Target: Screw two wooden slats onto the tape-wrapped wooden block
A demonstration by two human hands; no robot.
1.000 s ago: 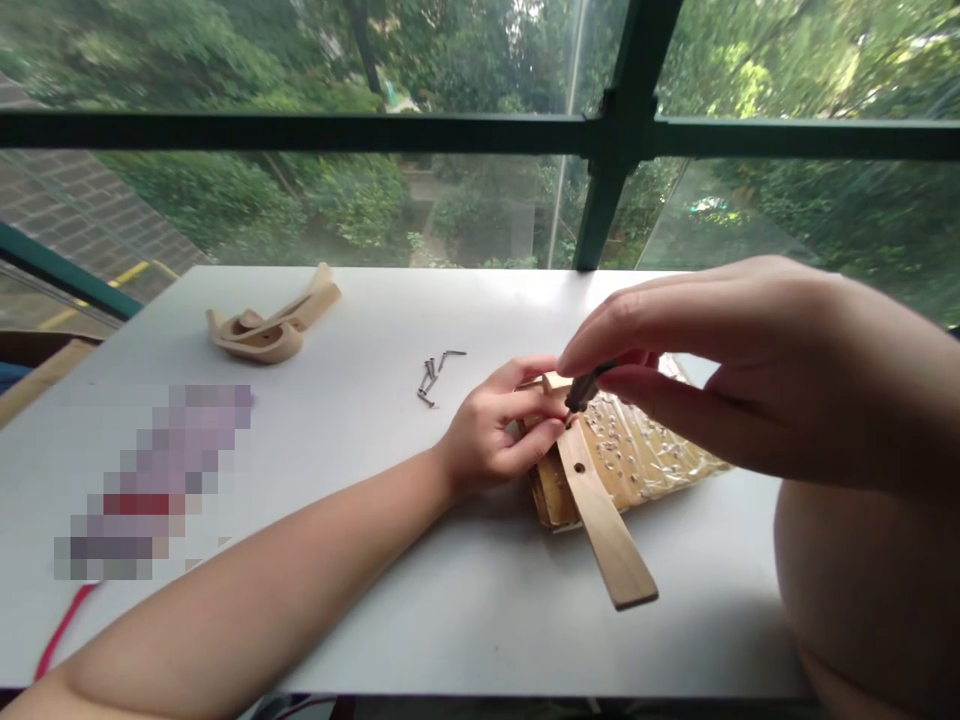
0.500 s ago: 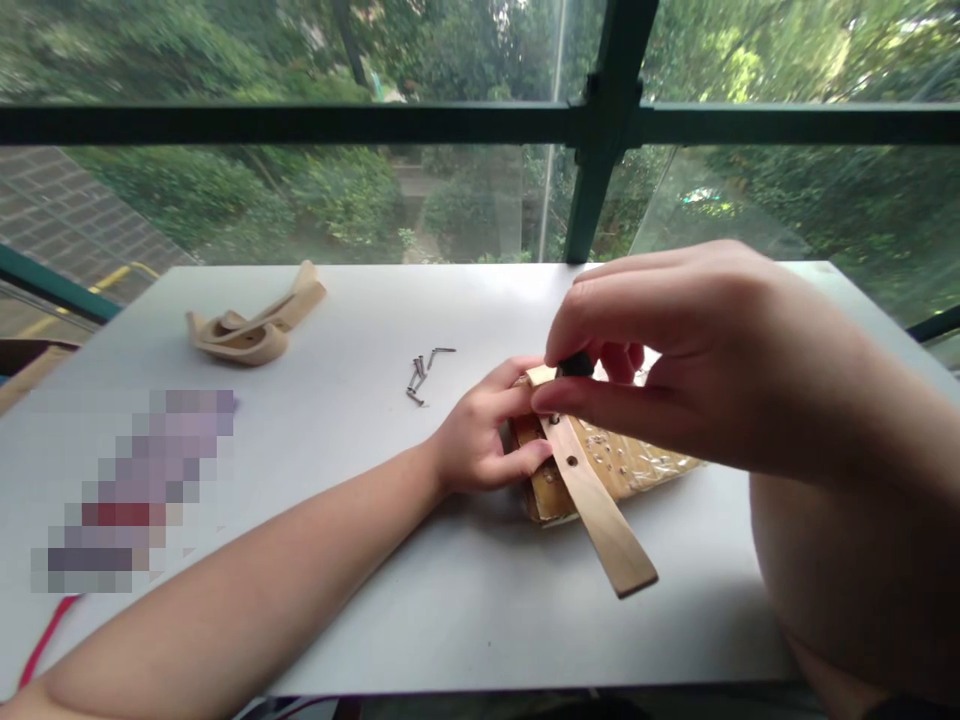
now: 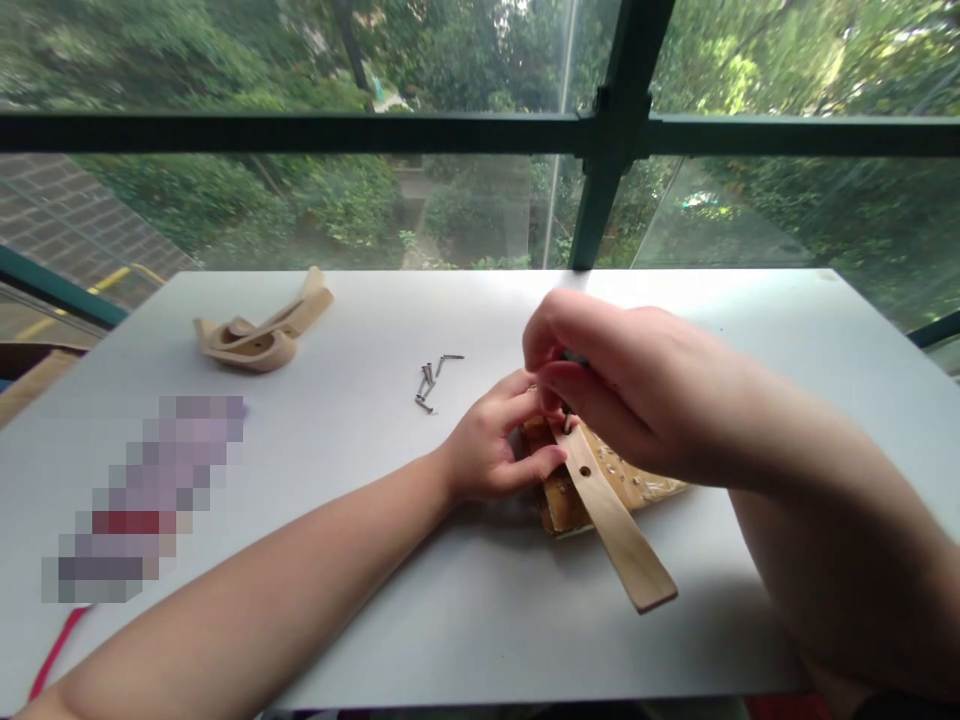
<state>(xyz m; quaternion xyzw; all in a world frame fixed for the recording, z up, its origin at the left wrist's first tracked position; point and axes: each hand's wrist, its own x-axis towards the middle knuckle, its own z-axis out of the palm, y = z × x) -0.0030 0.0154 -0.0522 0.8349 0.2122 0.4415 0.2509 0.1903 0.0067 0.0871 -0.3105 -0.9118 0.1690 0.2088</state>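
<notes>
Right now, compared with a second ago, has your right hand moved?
Yes: the right hand has shifted left, and its top edge sits lower, judged against the dark window frame.

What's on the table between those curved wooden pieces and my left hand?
In the head view, a small cluster of metal screws lies between the curved wooden pieces and your left hand, nearer the hand.

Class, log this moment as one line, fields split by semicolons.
left hand: against wooden strip; right hand: pinching dark tool at far hole; metal fasteners: on table
</notes>
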